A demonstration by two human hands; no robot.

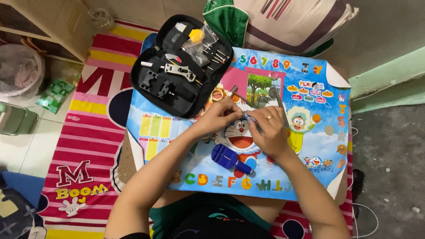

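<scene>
One view, the head camera, covers the scene from above.

Head view: a low table (310, 177) carries a bright cartoon sheet. Both hands meet near the middle of the table, slightly toward its far edge. The left hand (219, 116) and the right hand (269, 130) pinch a small pale part (246, 114) between their fingertips; fingers of both hands are closed together on it. The part is too small to identify. A ring (269, 117) shows on the right hand.

A blue tool (229, 158) lies on the table just near of the hands, toward the near edge, untouched. An open black tool case (179, 66) rests on the far left corner, overhanging the edge; it holds metal tools and a clear bag. A slim metal tool (277, 96) lies toward the far edge, just beyond the right hand. A small ring-shaped item (218, 94) lies beside the case.

Progress: judged from the layout, work on the part is under way. The case is open, several tools are out, the blue tool is not in use. No finished piece is visible.

A striped mat (88, 146) lies under the table.
</scene>
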